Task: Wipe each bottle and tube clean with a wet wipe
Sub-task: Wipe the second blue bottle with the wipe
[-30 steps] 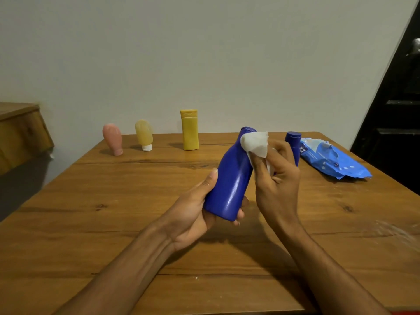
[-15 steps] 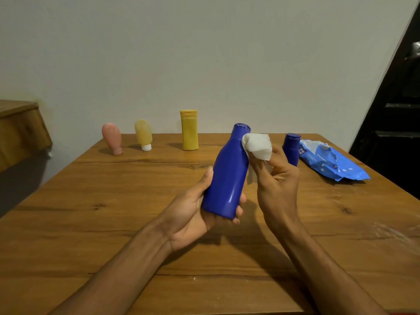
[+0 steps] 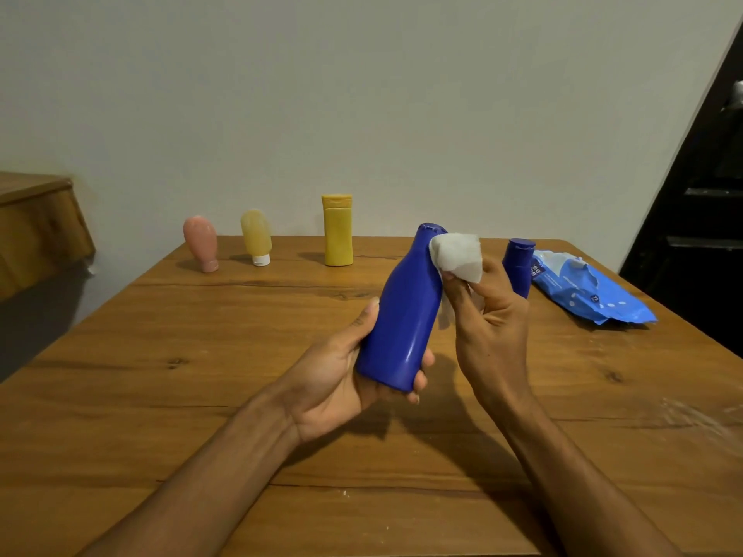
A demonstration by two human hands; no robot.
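My left hand point(image 3: 341, 379) grips the lower body of a large blue bottle point(image 3: 406, 311), tilted with its cap up and to the right, above the wooden table point(image 3: 201, 396). My right hand point(image 3: 490, 315) pinches a crumpled white wet wipe point(image 3: 458, 257) against the bottle's neck and shoulder, just below the cap. A smaller blue bottle point(image 3: 519, 267) stands behind my right hand, partly hidden by my fingers. Along the table's far edge stand a pink tube point(image 3: 201, 243), a pale yellow tube point(image 3: 256, 237) and a yellow bottle point(image 3: 337, 230).
A blue pack of wet wipes point(image 3: 591, 293) lies at the far right of the table. A wooden ledge point(image 3: 36, 227) juts out at the left, off the table. A dark door point(image 3: 707, 219) fills the right edge. A pale smear point(image 3: 699, 416) marks the table at the right.
The blue bottle has turned more upright in my left hand. My right hand with the wipe has shifted slightly along the bottle's neck.
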